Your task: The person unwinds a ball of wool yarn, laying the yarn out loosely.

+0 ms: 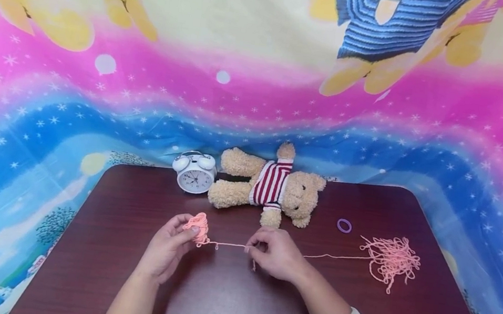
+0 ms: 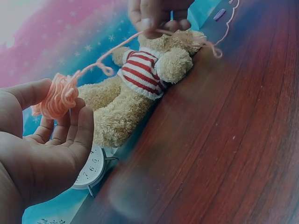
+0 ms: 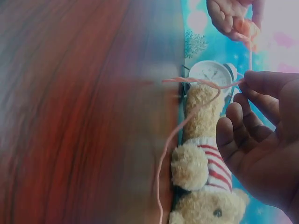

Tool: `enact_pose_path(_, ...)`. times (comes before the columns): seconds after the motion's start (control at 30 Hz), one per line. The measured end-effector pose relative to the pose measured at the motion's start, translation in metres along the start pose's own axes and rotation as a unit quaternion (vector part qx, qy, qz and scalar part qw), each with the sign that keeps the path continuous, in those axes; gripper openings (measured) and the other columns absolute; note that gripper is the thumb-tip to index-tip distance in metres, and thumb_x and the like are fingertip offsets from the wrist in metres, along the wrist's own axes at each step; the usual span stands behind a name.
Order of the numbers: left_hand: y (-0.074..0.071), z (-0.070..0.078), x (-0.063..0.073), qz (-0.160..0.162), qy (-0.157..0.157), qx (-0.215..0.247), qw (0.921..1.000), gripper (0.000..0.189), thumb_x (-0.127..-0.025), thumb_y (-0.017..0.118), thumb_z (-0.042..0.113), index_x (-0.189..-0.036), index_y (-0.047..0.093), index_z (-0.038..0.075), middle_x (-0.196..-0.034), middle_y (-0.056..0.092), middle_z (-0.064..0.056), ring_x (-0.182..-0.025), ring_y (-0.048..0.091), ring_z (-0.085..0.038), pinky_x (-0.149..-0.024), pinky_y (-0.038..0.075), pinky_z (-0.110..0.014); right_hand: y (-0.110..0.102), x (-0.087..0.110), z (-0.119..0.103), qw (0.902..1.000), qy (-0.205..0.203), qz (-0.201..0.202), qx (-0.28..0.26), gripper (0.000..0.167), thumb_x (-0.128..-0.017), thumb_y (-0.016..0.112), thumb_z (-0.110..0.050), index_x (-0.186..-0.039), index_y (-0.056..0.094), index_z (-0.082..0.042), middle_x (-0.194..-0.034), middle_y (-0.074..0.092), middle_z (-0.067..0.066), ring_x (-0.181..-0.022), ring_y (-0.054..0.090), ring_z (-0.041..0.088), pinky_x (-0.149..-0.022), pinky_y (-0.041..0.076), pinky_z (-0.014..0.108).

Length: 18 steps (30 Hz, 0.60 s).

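Note:
My left hand (image 1: 164, 251) holds a small wound ball of peach-pink yarn (image 1: 196, 228) between thumb and fingers, above the table's left half. From the ball a strand (image 2: 121, 44) runs across to my right hand (image 1: 278, 254), whose thumb and index finger pinch it. In the right wrist view a twisted bit of yarn (image 3: 187, 80) hangs in a loop below those fingertips. The strand carries on rightward to a loose tangled heap of the same yarn (image 1: 394, 262) on the table.
Behind the hands a teddy bear (image 1: 269, 186) in a red-striped shirt lies on its back, beside a white alarm clock (image 1: 195, 173). A purple ring (image 1: 344, 225) lies right of the bear. The dark wooden table (image 1: 223, 302) backs onto a printed cloth (image 1: 259, 99).

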<state>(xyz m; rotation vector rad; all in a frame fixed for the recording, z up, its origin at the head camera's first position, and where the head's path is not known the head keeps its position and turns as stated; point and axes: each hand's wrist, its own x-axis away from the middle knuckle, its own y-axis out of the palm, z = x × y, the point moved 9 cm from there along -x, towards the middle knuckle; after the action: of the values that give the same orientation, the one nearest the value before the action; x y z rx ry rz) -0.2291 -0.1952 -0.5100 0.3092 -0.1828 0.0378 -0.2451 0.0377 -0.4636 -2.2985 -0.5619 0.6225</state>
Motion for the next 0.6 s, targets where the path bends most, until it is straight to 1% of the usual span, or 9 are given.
enact_pose_path(0.17,-0.005,0.002,0.000,0.002,0.006,-0.006,1.0000,0.031,-0.099,0.064,0.001,-0.124,0.047,0.003,-0.104,0.070,-0.003,-0.091,0.069,-0.014,-0.086,0.057,-0.032,-0.012,0.007,0.007,0.9999,0.007,0.008,0.008,0.006,-0.090,0.079,-0.016,-0.088,0.076,-0.021,-0.084,0.061,-0.014,-0.075,0.059,0.004,-0.069,0.052,0.023)
enact_pose_path(0.4,-0.011,0.006,0.001,0.001,0.015,0.002,0.9999,0.031,-0.100,0.063,0.001,-0.125,0.045,0.003,-0.106,0.070,-0.003,-0.095,0.070,-0.015,-0.094,0.056,-0.037,-0.029,0.017,0.018,0.9995,0.022,0.013,0.019,0.010,-0.091,0.079,-0.016,-0.086,0.075,-0.024,-0.086,0.062,-0.015,-0.075,0.058,0.001,-0.069,0.052,0.023)
enact_pose_path(0.6,-0.018,0.009,0.003,0.009,0.015,0.001,0.9999,0.029,-0.101,0.060,0.001,-0.126,0.045,0.003,-0.106,0.070,-0.002,-0.096,0.070,-0.014,-0.094,0.057,-0.034,-0.044,0.027,0.027,0.9993,0.024,0.015,0.025,0.013,-0.091,0.078,-0.014,-0.085,0.075,-0.025,-0.084,0.063,-0.018,-0.076,0.059,0.001,-0.070,0.053,0.026)
